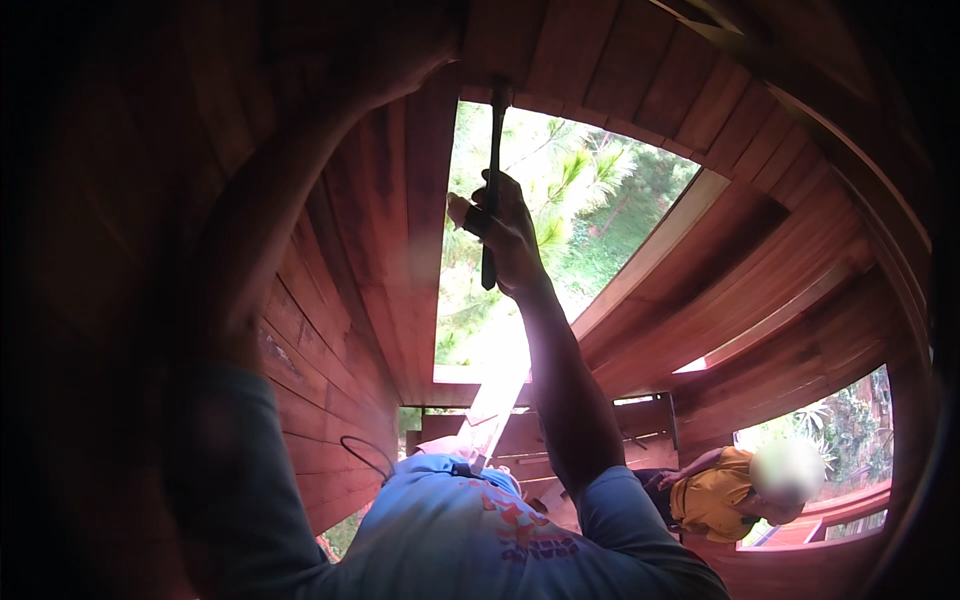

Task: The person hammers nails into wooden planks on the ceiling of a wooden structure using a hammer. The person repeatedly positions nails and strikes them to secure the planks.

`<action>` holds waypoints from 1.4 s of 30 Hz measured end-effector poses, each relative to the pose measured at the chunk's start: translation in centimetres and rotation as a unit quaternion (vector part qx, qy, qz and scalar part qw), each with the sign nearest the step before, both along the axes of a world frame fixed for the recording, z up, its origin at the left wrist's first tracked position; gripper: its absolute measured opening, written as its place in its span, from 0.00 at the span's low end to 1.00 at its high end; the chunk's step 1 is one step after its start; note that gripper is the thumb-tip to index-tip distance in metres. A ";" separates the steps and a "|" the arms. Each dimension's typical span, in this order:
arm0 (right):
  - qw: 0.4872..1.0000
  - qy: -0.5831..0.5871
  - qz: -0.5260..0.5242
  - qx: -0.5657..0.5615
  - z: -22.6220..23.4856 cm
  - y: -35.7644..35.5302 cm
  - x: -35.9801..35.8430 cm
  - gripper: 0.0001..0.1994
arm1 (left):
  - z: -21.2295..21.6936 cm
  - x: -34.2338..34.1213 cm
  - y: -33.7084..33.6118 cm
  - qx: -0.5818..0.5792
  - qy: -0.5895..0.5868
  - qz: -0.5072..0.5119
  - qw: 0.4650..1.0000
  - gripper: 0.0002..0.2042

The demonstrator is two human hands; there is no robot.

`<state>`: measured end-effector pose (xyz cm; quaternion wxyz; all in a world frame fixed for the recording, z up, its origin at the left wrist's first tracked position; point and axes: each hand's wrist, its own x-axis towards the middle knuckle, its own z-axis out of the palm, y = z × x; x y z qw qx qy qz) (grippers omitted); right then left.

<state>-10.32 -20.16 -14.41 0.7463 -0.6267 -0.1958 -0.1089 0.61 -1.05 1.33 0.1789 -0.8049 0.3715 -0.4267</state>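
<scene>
My right hand (512, 240) is raised in front of the bright opening, its fingers closed around the dark handle of a hammer (495, 150). The hammer stands nearly upright in the picture, and its dark head is at the lower edge of the wooden boards (570, 50) above the opening. My left arm reaches up along the left side. At its end, my left hand (415, 65) is against or close to the dark boards beside the opening's upper left corner. Shadow hides its fingers, so I cannot make out whether they hold anything.
Plank walls (340, 350) curve around me on both sides. The window opening (590, 190) has a wooden frame edge (650, 250) on its right, with greenery outside. At the lower right is another person in a yellow shirt (715, 495) and pale hat, near a second opening (850, 430).
</scene>
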 end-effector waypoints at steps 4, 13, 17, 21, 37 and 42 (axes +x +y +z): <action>1.000 0.013 0.020 -0.001 -0.1 0.6 0.3 0.26 | -3.6 4.6 2.2 0.031 -0.243 -0.035 0.969 0.14; 0.995 0.082 0.044 0.022 0.8 0.8 -1.5 0.41 | -4.0 3.5 1.5 -0.033 -0.233 0.023 0.972 0.25; 0.995 0.095 0.041 0.000 0.9 0.6 -1.4 0.43 | -4.2 3.4 1.5 -0.057 -0.217 0.017 0.974 0.25; 0.995 0.094 0.031 0.008 0.8 0.9 -1.9 0.42 | -4.0 2.2 1.6 -0.049 -0.197 0.038 0.978 0.25; 0.994 -0.007 0.003 -0.110 -2.4 -0.9 3.0 0.36 | -4.3 3.5 0.8 -0.120 -0.208 -0.099 0.966 0.12; 0.993 0.012 -0.023 -0.117 -2.3 -0.3 2.7 0.36 | -4.2 2.9 0.7 -0.125 -0.226 -0.120 0.959 0.12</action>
